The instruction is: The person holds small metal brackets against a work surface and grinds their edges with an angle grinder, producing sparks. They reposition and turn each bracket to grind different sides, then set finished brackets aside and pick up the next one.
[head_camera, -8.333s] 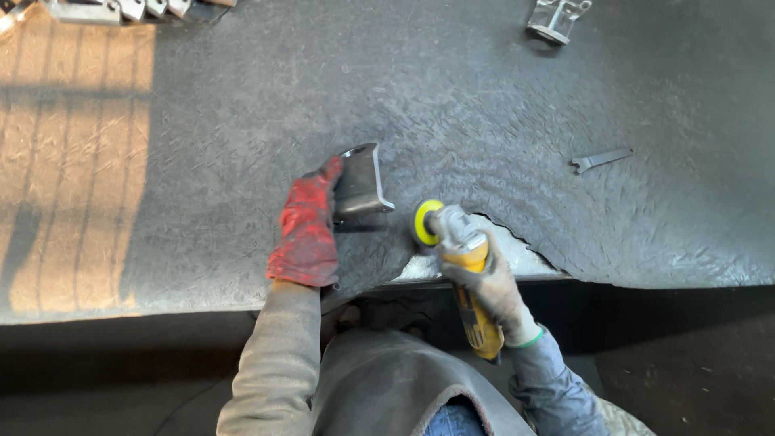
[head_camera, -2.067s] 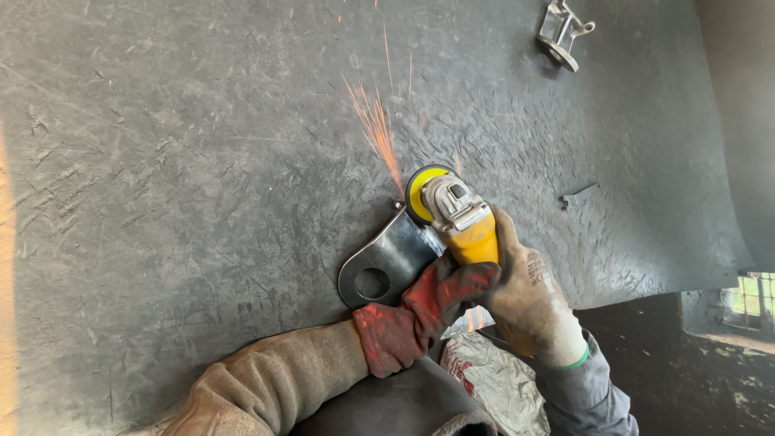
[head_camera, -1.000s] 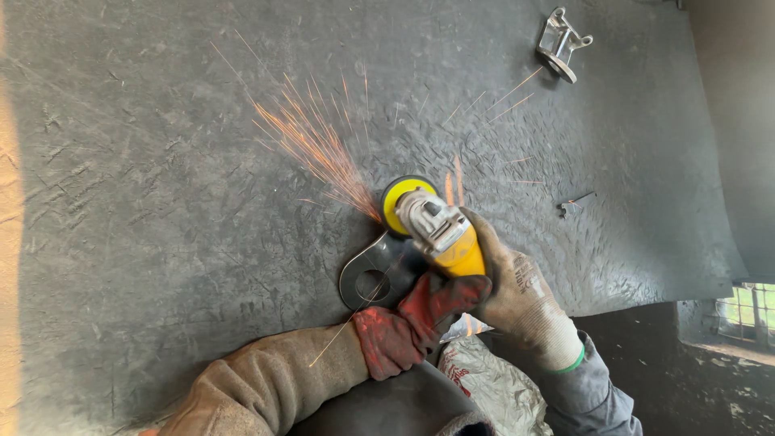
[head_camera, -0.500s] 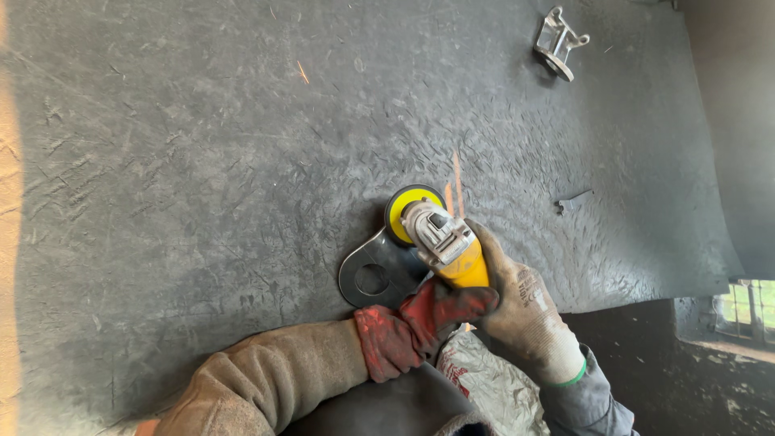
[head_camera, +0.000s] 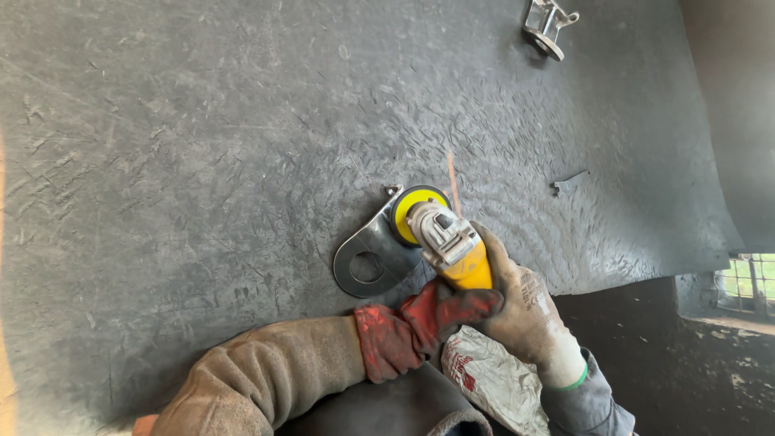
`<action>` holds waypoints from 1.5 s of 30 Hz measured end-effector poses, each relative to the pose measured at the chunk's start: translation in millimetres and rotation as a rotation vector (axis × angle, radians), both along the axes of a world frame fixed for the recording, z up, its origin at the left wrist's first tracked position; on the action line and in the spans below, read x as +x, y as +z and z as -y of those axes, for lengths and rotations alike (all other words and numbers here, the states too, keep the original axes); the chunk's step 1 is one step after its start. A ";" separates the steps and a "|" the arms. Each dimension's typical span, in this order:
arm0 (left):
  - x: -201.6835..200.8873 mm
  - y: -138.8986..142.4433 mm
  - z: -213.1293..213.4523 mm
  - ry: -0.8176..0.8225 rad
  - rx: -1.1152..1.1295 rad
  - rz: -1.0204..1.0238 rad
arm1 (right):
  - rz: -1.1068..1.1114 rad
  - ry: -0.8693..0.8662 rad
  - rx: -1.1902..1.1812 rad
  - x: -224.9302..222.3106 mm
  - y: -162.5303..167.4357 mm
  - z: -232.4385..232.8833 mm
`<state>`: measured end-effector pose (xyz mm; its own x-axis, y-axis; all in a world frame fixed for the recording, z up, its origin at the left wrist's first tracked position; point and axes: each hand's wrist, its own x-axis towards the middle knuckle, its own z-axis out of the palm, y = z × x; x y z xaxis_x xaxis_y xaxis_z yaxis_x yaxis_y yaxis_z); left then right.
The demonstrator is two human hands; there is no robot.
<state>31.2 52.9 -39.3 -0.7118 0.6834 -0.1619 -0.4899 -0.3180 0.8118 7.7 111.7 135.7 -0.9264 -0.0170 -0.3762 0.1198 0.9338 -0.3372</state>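
Scuffed dark tabletop (head_camera: pixel 202 161): right hand (head_camera: pixel 525 311) grips the yellow grinder (head_camera: pixel 448 242), grinding the metal bracket (head_camera: pixel 371 258) (one spark), left hand (head_camera: pixel 420 327) clamped on the grinder too; keep disc steady

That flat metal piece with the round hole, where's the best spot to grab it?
Probably the rounded end around the hole of the metal piece, coming from the near left. It lies flat, and the yellow grinder covers its far end, so that side is taken.

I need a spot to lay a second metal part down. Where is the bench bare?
The dark bench top is bare left of and beyond the metal plate. A clamp sits far right, a small piece mid-right. It is crowded around the grinder, left hand and right hand.
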 end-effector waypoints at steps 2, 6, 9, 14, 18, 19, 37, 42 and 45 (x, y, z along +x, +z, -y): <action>2.6 -0.2 -0.8 -0.004 0.000 -0.003 | 0.021 -0.029 0.005 3.9 -0.6 -1.0; 6.7 0.4 -3.3 -0.018 -0.002 -0.008 | -0.025 -0.043 -0.037 10.7 -1.0 -3.7; 9.9 1.1 -4.2 -0.019 -0.002 -0.011 | -0.022 -0.034 -0.016 17.2 -1.4 -5.5; 14.5 2.5 -6.6 -0.036 -0.002 -0.012 | -0.048 -0.090 -0.017 23.4 -3.3 -10.9; 19.1 1.8 -7.9 -0.044 -0.007 -0.009 | -0.120 -0.035 -0.083 34.7 -4.6 -13.2; 20.9 1.9 -8.5 -0.046 -0.006 -0.009 | -0.128 -0.030 -0.081 36.4 -4.6 -13.9; 14.9 21.8 -21.6 0.010 0.059 0.015 | -0.264 0.012 -0.143 60.1 -36.1 -60.0; 16.0 66.4 -15.4 -0.194 -0.111 -0.195 | -0.157 -0.263 -0.911 82.3 -46.0 -90.9; 30.6 93.2 1.1 -0.388 -0.308 -0.406 | -0.170 -0.464 -0.927 117.7 -42.3 -111.0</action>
